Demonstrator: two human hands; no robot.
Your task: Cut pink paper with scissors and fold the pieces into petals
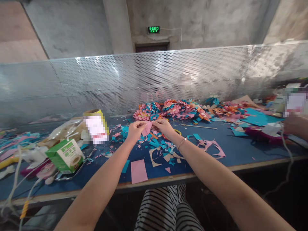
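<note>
Between my two hands is a small piece of pink paper (147, 128), held above the blue tabletop. My left hand (136, 130) pinches its left side. The fingers of my right hand (164, 127) are closed on its right side. Under my right wrist, part of a yellow-handled tool (177, 132) shows, mostly hidden. Blue, pink and cream paper scraps lie below my hands. Nearer the table's front edge rests a flat pink paper rectangle (139, 171). Cut pink paper with curved openings (214, 148) lies to the right of my right forearm.
Behind my hands is a heap of pink, blue and orange paper flowers (176, 109), before a perforated metal screen (96, 83). A green box (68, 156) stands on a tray at left, near cables. Another person's hand (297, 125) is at far right.
</note>
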